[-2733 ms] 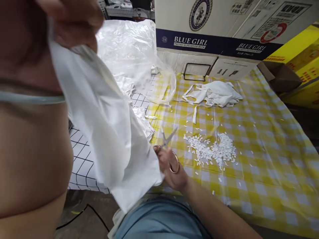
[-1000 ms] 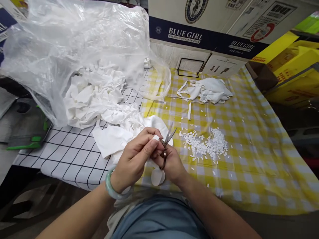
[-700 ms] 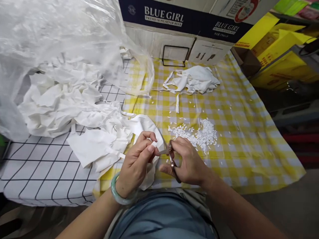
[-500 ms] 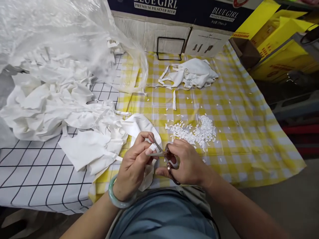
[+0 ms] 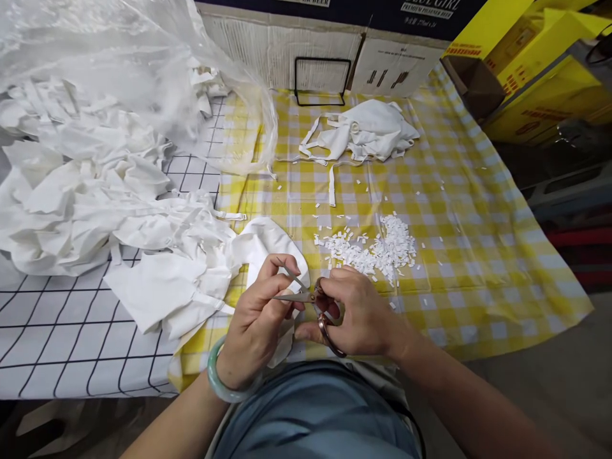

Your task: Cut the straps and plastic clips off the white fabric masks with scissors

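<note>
My right hand [image 5: 361, 312] holds small scissors [image 5: 310, 297] by their brown handles. Their blades are spread and point left, crossing the fingertips of my left hand [image 5: 258, 312]. Thumb and fingers of that hand pinch a white strapped garment, whose narrow end barely shows between the blades. Part of the white cloth [image 5: 275, 242] lies behind my left hand, and more hangs below it. A pile of tiny white clippings [image 5: 394, 245] lies just beyond my right hand.
A heap of white garments [image 5: 90, 185] under clear plastic [image 5: 119, 38] fills the left side. Farther back lie another bunch of white garments [image 5: 377, 131] and a black wire stand [image 5: 321, 59], before a cardboard box [image 5: 282, 51]. Yellow bags [image 5: 549, 95] stand at right.
The scissors have shifted slightly left, with the lower blade now reaching farther over my left fingers. Both hands stay almost in place; the camera view has moved a little.
</note>
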Available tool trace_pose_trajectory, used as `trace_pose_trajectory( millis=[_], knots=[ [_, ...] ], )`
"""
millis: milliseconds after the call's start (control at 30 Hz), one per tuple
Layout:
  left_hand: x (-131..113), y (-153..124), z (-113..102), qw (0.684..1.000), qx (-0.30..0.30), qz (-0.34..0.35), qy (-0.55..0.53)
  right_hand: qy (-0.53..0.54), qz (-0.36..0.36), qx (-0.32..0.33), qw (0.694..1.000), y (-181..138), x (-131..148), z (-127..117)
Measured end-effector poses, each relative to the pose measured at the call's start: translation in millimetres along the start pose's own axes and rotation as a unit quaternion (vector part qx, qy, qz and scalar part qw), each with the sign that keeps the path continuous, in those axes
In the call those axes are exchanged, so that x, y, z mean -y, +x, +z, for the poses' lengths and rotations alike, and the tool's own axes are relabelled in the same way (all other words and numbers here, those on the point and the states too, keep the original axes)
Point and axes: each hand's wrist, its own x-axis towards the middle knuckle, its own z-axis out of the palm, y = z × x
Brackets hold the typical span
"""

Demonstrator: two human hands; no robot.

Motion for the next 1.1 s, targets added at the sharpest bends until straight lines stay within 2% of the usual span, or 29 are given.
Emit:
trace_pose_trajectory(
  millis=[400, 600, 767, 933, 1100],
  knots=[
    [0, 0, 2, 0.999, 0.005, 0.018, 0.026, 0.006, 0.007, -0.006, 1.0, 0, 1, 1],
    [4, 4, 3, 0.999, 0.006, 0.016, 0.043, -0.009, -0.01, -0.036, 0.999, -4, -8, 4],
    [3, 13, 12, 0.995, 0.029, 0.032, 0.093, -0.02, -0.001, -0.056, 0.998, -16, -21, 2],
    [5, 27, 26, 0.99, 0.095, 0.015, 0.106, -0.036, 0.067, -0.069, 0.995, -35, -35, 1],
    [9, 32, 26, 0.99, 0.094, -0.015, 0.107, 0.101, 0.198, -0.099, 0.97, -47, -44, -11]
  ],
)
